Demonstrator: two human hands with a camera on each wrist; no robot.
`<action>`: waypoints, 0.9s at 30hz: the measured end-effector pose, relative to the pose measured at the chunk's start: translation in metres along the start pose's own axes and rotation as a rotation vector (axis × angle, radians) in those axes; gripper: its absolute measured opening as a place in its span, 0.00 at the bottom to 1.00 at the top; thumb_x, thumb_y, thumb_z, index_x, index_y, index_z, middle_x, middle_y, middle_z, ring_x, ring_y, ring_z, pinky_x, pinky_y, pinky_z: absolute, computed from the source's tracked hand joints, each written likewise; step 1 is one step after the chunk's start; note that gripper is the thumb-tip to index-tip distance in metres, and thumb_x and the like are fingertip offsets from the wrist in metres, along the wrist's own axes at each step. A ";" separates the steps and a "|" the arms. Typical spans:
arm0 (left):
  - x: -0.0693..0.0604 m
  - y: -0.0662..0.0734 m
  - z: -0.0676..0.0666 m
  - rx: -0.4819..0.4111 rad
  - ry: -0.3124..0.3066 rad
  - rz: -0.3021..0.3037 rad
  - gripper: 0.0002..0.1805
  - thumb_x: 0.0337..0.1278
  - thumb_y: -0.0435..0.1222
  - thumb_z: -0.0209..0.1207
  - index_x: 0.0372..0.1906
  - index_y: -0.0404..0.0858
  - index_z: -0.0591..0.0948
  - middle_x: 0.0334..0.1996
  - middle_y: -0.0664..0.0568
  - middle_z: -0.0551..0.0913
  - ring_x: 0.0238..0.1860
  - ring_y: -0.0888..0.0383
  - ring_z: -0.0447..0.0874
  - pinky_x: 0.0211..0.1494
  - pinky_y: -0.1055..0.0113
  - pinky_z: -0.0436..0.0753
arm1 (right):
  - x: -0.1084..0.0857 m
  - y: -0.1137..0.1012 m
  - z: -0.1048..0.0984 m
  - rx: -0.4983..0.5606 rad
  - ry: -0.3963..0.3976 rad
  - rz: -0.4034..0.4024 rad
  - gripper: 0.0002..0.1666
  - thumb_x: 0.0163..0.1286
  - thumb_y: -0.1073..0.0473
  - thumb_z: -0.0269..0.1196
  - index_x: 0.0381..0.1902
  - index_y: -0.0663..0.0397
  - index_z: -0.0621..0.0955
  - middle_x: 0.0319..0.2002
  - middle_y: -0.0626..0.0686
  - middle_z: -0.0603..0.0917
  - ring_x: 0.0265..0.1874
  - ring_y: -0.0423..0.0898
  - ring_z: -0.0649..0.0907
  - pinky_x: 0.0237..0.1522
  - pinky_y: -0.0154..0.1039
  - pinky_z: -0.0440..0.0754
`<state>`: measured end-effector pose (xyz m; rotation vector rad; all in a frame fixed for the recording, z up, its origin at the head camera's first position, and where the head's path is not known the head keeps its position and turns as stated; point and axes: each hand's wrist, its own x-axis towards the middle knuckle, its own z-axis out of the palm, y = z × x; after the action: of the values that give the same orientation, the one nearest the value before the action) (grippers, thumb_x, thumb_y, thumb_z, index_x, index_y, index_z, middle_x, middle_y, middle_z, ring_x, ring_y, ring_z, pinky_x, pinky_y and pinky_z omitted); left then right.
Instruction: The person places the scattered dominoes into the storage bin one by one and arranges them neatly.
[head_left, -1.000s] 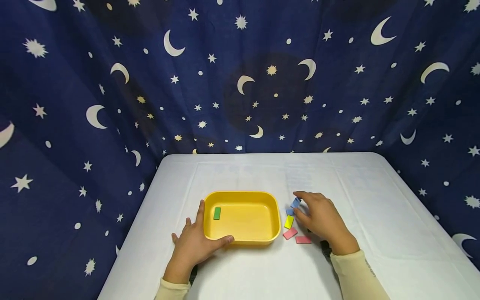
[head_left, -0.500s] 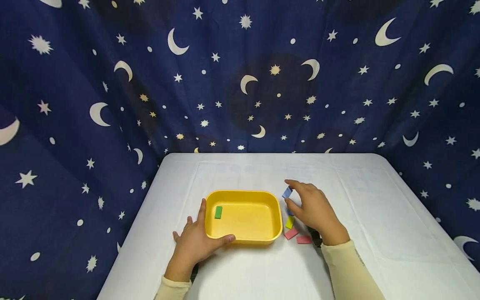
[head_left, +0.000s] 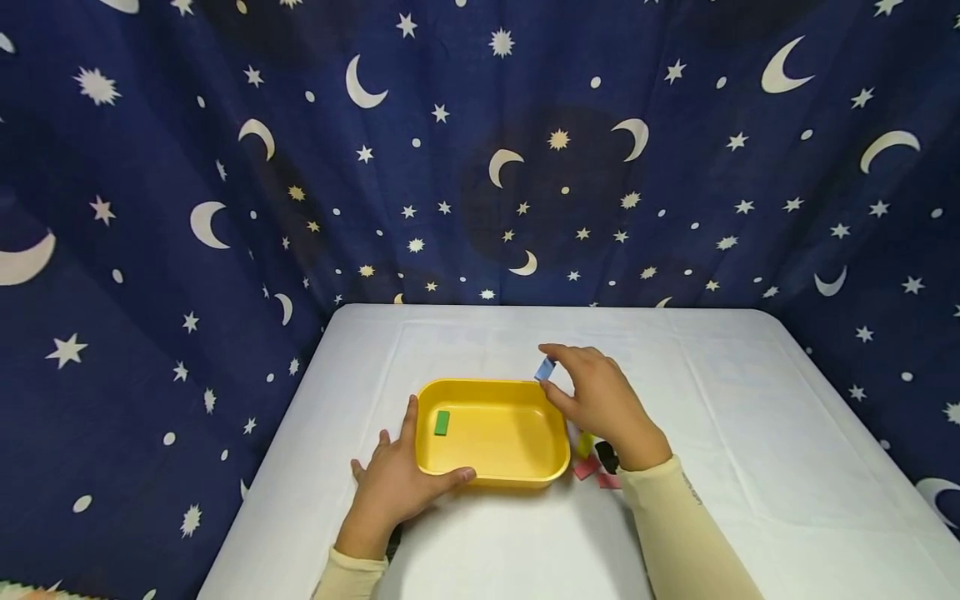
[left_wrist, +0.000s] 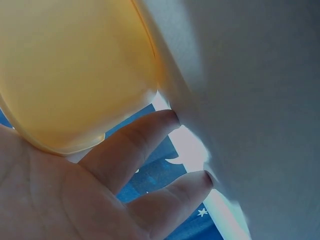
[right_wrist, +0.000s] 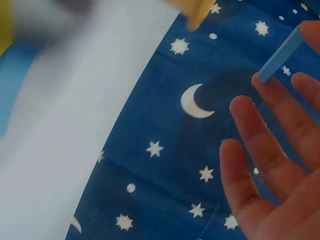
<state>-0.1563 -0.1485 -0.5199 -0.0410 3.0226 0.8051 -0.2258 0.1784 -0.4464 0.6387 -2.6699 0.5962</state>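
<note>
In the head view my right hand (head_left: 598, 400) pinches a small blue block (head_left: 545, 368) between thumb and a fingertip, above the back right corner of a yellow tray (head_left: 495, 446). The right wrist view shows this flat blue block (right_wrist: 281, 54) held by its ends, the other fingers spread apart. My left hand (head_left: 399, 487) rests against the tray's left end, thumb along the front rim and index finger along the left side. In the left wrist view its fingers stand fairly straight beside the tray wall (left_wrist: 75, 65). A green block (head_left: 442, 422) lies inside the tray, left of its middle.
Right of the tray lie a yellow block (head_left: 585, 444) and two pink blocks, one (head_left: 586, 468) near the tray and another (head_left: 609, 481) partly behind my right wrist. A second blue block (right_wrist: 14, 85) shows in the right wrist view. Dark starry cloth surrounds the white table (head_left: 480, 550).
My right hand has lifted the blue block off the group beside the tray and carried it left and back, over the tray's corner. The left hand has stayed at the tray.
</note>
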 end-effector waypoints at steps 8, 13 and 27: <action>-0.001 -0.001 0.000 0.004 -0.003 -0.010 0.83 0.22 0.88 0.61 0.88 0.58 0.40 0.72 0.42 0.76 0.76 0.29 0.63 0.62 0.11 0.48 | 0.018 -0.016 0.011 0.049 0.016 -0.071 0.31 0.73 0.53 0.70 0.72 0.48 0.78 0.63 0.51 0.84 0.62 0.57 0.82 0.66 0.61 0.76; -0.001 -0.003 -0.002 0.005 0.010 -0.010 0.83 0.22 0.88 0.62 0.88 0.57 0.42 0.71 0.42 0.77 0.76 0.28 0.63 0.61 0.10 0.49 | 0.034 -0.032 0.018 0.081 0.018 -0.122 0.29 0.73 0.53 0.69 0.70 0.49 0.80 0.61 0.50 0.85 0.61 0.53 0.83 0.65 0.56 0.78; -0.001 0.001 0.000 0.022 0.014 0.010 0.83 0.24 0.88 0.60 0.88 0.55 0.43 0.71 0.47 0.78 0.74 0.28 0.65 0.60 0.10 0.49 | 0.056 -0.060 0.039 0.114 -0.055 -0.151 0.27 0.72 0.50 0.71 0.66 0.48 0.82 0.58 0.48 0.86 0.47 0.46 0.87 0.51 0.45 0.86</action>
<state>-0.1551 -0.1479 -0.5197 -0.0315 3.0465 0.7760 -0.2521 0.0919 -0.4377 0.8922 -2.6220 0.7016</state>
